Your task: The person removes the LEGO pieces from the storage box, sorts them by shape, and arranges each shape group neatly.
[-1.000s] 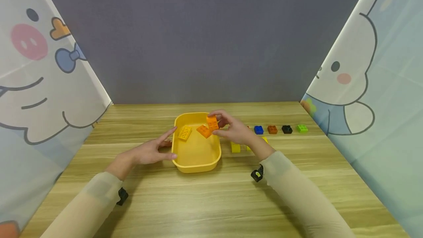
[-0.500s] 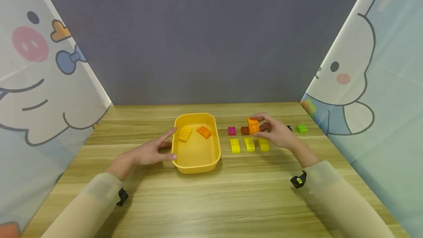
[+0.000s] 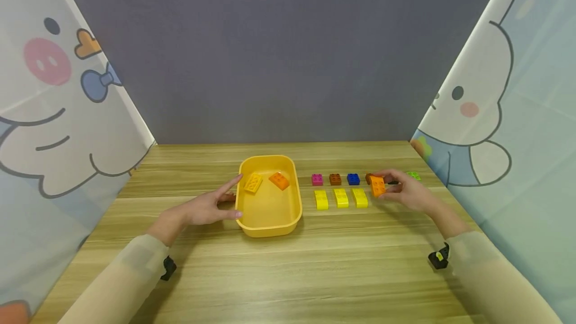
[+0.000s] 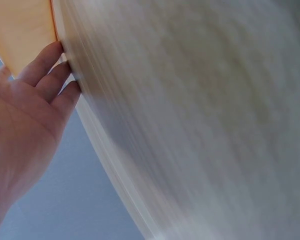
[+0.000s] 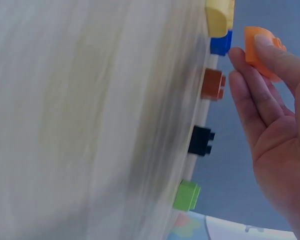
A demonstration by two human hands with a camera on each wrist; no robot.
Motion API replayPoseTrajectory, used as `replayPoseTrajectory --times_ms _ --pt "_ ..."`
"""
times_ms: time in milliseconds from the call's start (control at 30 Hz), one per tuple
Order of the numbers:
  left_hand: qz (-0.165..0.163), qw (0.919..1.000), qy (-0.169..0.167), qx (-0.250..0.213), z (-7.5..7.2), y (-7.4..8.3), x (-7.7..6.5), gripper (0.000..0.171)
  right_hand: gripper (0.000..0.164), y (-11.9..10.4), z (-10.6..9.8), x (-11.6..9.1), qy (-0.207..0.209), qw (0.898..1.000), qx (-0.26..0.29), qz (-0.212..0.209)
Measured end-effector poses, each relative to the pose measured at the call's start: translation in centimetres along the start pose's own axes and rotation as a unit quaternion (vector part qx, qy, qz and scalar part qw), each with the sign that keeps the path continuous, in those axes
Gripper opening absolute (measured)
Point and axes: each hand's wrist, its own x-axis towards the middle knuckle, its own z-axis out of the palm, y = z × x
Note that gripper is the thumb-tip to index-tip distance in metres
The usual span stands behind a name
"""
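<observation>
My right hand (image 3: 409, 192) pinches an orange toy building brick (image 3: 377, 187) between thumb and fingers, above the right end of a row of yellow bricks (image 3: 360, 197). In the right wrist view, the orange brick (image 5: 260, 52) shows a curved side and studs, held off the table. My left hand (image 3: 204, 208) rests against the left side of a yellow tray (image 3: 268, 214), its fingers spread and loosely straight. Inside the tray lie a yellow-orange brick (image 3: 253, 183) and another orange brick (image 3: 279, 180).
Behind the yellow bricks runs a row of small square bricks: magenta (image 3: 317, 179), brown (image 3: 335, 179), blue (image 3: 353, 179), a reddish-brown one (image 5: 212, 84), black (image 5: 201, 140) and lime green (image 5: 186, 195). A dark panel (image 3: 283, 64) stands at the table's back edge.
My right hand has carried the orange brick out from over the tray, rightward past the yellow bricks, and lowered it toward the table. My left hand has stayed at the tray.
</observation>
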Motion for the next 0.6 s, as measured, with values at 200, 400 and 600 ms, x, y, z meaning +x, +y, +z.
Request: replayPoseTrajectory --times_ms 200,400,600 --pt "-0.004 1.0000 -0.001 0.004 0.0 0.1 0.0 0.102 0.061 0.6 -0.1 -0.7 -0.033 0.998 -0.040 0.034" --pt "-0.005 1.0000 -0.001 0.002 0.0 0.1 0.0 0.102 0.060 1.0 -0.2 -0.8 -0.060 0.994 -0.089 0.034" --pt "-0.002 1.0000 0.001 -0.001 -0.1 0.3 -0.1 0.103 0.062 1.4 -0.2 -0.7 -0.073 0.992 -0.093 0.032"
